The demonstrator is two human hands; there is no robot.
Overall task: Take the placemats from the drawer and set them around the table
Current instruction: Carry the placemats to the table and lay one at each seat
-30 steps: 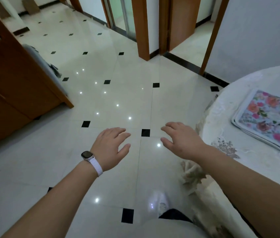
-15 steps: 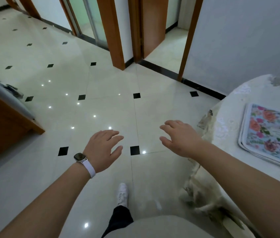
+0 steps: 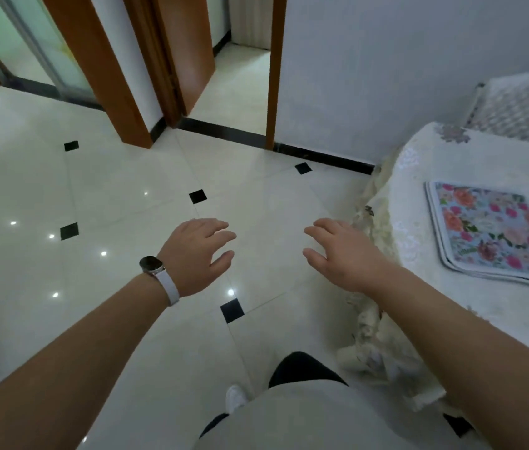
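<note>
In the head view, two bare forearms are held out over a glossy cream tiled floor point(image 3: 120, 190) dotted with small black squares. The left hand point(image 3: 196, 254), with a dark smartwatch on a white strap point(image 3: 156, 271) at its wrist, is held palm down, fingers loosely spread, with nothing in it. The right hand point(image 3: 344, 258) is likewise spread and empty, just beside the hanging edge of a cream lace tablecloth point(image 3: 415, 196) draped over a table. A stack of pink-and-orange floral placemats point(image 3: 490, 232) is laid flat on that cloth, right of the right hand and apart from it.
</note>
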